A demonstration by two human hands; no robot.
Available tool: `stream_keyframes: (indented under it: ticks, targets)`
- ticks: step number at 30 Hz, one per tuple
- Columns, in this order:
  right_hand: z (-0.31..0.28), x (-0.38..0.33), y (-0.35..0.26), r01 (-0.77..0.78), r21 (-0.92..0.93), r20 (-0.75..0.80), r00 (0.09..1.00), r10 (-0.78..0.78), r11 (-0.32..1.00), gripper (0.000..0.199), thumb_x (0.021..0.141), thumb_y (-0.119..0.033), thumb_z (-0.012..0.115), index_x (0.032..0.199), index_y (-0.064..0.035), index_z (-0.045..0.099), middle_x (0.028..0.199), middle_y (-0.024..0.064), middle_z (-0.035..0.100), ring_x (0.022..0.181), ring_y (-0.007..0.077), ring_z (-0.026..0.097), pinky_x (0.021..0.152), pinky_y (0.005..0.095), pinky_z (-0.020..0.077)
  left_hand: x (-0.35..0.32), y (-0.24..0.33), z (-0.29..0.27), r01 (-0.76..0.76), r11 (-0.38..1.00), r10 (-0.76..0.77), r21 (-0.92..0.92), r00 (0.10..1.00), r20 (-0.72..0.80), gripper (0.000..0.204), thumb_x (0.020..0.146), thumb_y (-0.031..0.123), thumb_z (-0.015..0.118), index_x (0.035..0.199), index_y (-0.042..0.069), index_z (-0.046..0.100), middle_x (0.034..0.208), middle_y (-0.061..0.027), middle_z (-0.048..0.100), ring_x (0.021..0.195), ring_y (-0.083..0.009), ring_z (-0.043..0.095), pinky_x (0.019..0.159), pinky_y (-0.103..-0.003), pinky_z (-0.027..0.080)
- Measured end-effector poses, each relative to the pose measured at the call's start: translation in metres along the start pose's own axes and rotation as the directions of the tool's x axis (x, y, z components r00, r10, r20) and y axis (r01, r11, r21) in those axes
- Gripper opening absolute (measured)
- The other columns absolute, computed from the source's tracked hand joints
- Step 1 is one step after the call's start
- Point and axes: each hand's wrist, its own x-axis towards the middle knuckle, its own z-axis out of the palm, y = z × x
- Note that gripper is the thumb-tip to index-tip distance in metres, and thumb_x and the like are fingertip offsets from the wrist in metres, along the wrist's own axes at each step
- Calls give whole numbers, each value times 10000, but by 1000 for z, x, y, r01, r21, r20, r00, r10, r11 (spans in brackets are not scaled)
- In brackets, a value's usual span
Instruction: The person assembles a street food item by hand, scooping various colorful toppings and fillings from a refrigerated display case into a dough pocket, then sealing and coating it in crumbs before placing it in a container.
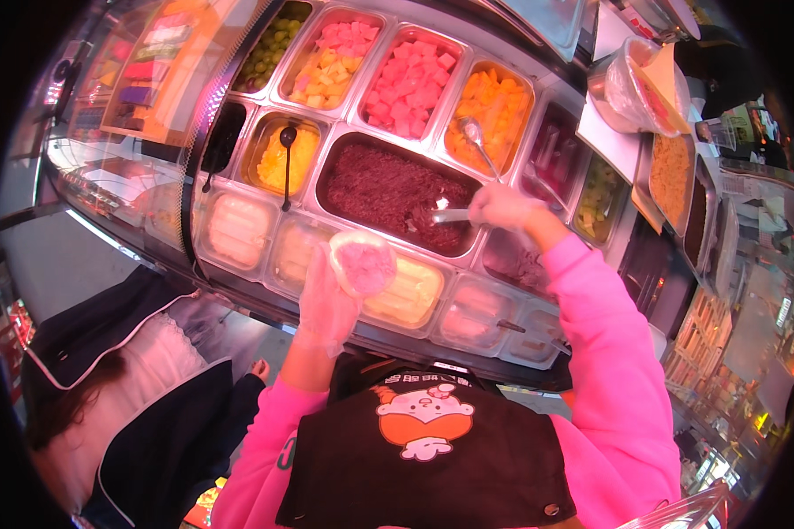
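Note:
My left hand [326, 295], in a clear glove, is closed around a small round thing with a white rim and pink inside [366, 267]. It is held above the near row of trays. My right hand [505, 208], also gloved, grips a metal spoon [452, 215]. The spoon's end reaches into a deep pan of dark red, grainy paste [379, 181], near the pan's right side. Just behind that hand, another metal spoon [475, 134] rests in a pan of orange fruit cubes [494, 93].
Pans of pink cubes [412, 84], pink and yellow cubes [326, 66] and green fruit [276, 44] line the back. A black spoon [288, 138] stands in the yellow pieces. A bowl with plastic wrap [631, 93] is at right. Another person [150, 397] stands at left.

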Motion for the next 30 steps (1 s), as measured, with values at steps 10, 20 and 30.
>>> stream_keyframes:
  ticks: [10, 20, 30]
  targets:
    - [53, -147, -73, 182, 471, -341, 940, -13, 863, 217, 988, -203, 649, 952, -5, 729, 673, -20, 571, 631, 60, 498, 560, 299, 432, 52, -21, 42, -289, 878, 266, 382, 957, 112, 282, 1030, 137, 642, 1299, 56, 611, 1228, -56, 656, 1112, -146, 626, 933, -313, 535]
    - [124, -164, -125, 355, 384, -547, 831, -100, 852, 227, 1051, -143, 568, 1103, 51, 673, 745, 33, 547, 737, 94, 470, 673, 312, 472, 32, -18, 72, -408, 775, 403, 483, 907, 120, 193, 1019, 74, 641, 1208, 49, 614, 1054, -108, 698, 916, -163, 659, 733, -285, 547]
    - [117, -195, -160, 126, 698, -161, 987, -17, 705, 304, 1056, -255, 569, 1104, 44, 590, 705, 56, 624, 487, 76, 512, 456, 250, 397, 11, 7, 63, -305, 886, 320, 349, 947, 15, 109, 1026, 112, 623, 1064, 19, 665, 1019, -133, 719, 871, -220, 687, 730, -358, 555]
